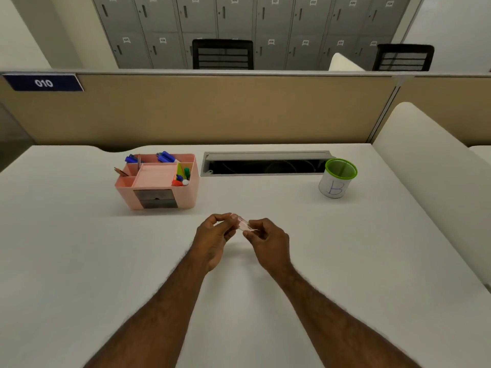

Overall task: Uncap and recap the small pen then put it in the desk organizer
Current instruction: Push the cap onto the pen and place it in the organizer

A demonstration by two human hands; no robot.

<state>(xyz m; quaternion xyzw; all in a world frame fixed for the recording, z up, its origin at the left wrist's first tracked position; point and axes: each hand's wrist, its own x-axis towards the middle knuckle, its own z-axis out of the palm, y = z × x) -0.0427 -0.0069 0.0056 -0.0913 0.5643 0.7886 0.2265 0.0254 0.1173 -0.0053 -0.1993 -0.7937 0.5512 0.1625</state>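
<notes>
Partition sign point(43, 82) reads "010"; cup point(337, 178) marked "B"; both hands' grip pinching small pen point(242, 224).

Left hand point(212, 241), right hand point(269, 241) — bare, no gloves; forearms bare, hairy — no sleeves, watch, rings.

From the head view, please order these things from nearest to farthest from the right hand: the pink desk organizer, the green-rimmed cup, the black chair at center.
From the right hand:
1. Pink desk organizer, ahead and to its left on the desk.
2. Green-rimmed cup, ahead and to its right, marked B; only slightly farther.
3. Black chair, beyond the partition.
</notes>
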